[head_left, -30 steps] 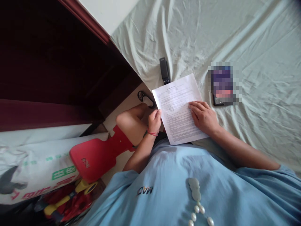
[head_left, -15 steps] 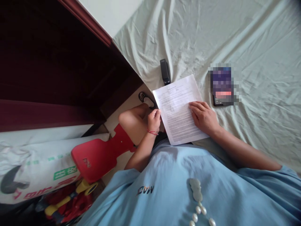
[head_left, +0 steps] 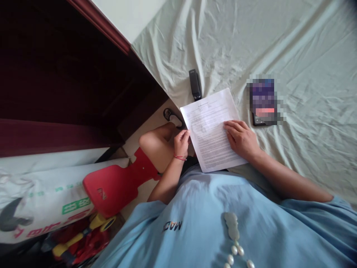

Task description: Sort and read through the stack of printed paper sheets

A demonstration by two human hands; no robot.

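Note:
A printed sheet of paper lies at the bed's near edge, tilted, its lower end against my shirt. My left hand, with a red string at the wrist, pinches the sheet's left edge between thumb and fingers. Flat on the right part of the page rests my right hand, fingers stretched out. Just beyond the top left corner sits a black stapler, its near end touching or slightly under the paper; I cannot tell which. Whether there is more than one sheet is unclear.
To the right, a phone with a blurred screen lies on the wrinkled pale green bed sheet. A dark red wooden panel stands at the left. Below it are a red plastic chair, a white printed sack and a colourful toy.
The view has shifted very slightly. Both hands keep their places on the paper, and nothing has been taken up or let go.

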